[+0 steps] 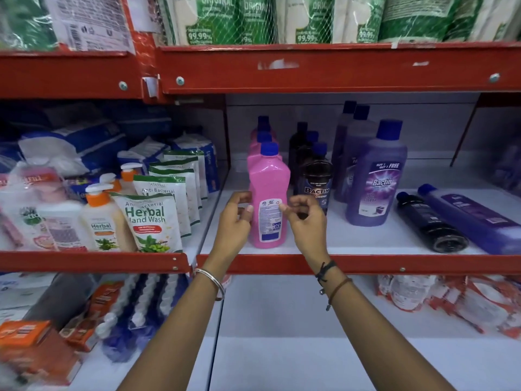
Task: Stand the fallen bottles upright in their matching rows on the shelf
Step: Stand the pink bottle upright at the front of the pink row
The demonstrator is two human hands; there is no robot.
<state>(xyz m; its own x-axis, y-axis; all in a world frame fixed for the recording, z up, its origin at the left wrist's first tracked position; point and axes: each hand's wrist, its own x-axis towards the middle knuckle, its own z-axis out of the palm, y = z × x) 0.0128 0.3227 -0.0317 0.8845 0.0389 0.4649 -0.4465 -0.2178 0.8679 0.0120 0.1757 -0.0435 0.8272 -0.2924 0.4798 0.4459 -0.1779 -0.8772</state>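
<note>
So rn: pink bottle (269, 198) upright at shelf (366, 263) front edge, heading its pink row | L hand (235, 218) & R hand (306, 221) flank it, fingers curled, loose, prob steadying, not gripping | black bottle (431, 221) + purple bottle (473, 218) lying down near right end, undone.

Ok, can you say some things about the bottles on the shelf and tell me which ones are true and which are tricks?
1. The front pink bottle stands upright. True.
2. A black bottle lies on its side at the right. True.
3. The fallen purple bottle has a red cap. False: its cap is blue.
4. Both hands are up on the top shelf. False: the left hand and right hand flank the pink bottle.
5. The big upright purple bottle reads Bactin. True.
</note>
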